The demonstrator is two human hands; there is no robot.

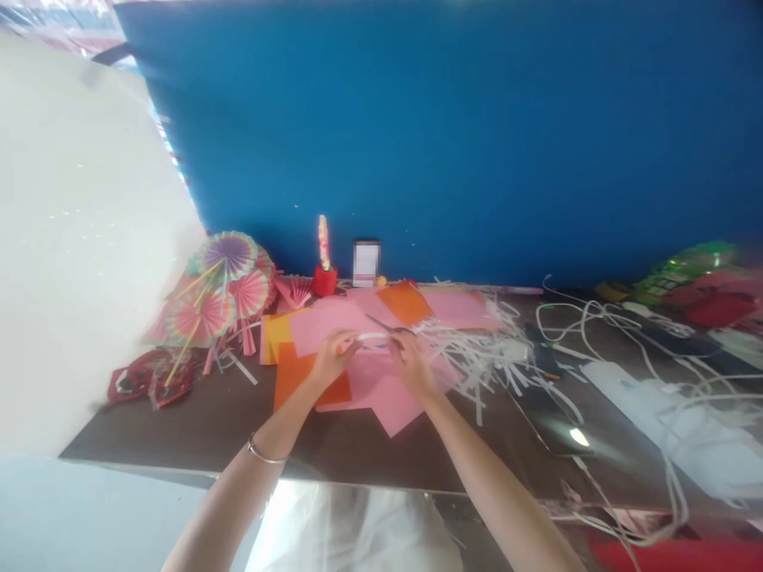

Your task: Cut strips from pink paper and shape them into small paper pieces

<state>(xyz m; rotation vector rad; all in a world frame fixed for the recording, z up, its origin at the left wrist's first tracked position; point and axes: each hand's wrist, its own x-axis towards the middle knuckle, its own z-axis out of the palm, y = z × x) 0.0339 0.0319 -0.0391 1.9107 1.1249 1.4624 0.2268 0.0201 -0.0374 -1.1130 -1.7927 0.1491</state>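
Both hands are over the spread of coloured paper at the middle of the table. A narrow white strip (373, 337), probably paper, stretches between them. My left hand (332, 359) pinches its left end, with a small orange spot at the fingertips that I cannot make out. My right hand (412, 367) is closed on the strip's other end. Just behind the right fingers lie dark-bladed scissors (385, 322). Pink paper sheets (399, 407) and an orange sheet (292, 381) lie under and around the hands. Blur hides the finest detail at the fingers.
To the right lie a heap of white paper strips (470, 349), a dark phone (545, 421) and tangled white cables (596, 318). Paper fans (226, 258) and a red packet (149, 377) lie left. A red pot (325, 280) and an upright phone (366, 262) stand by the blue wall (441, 135).
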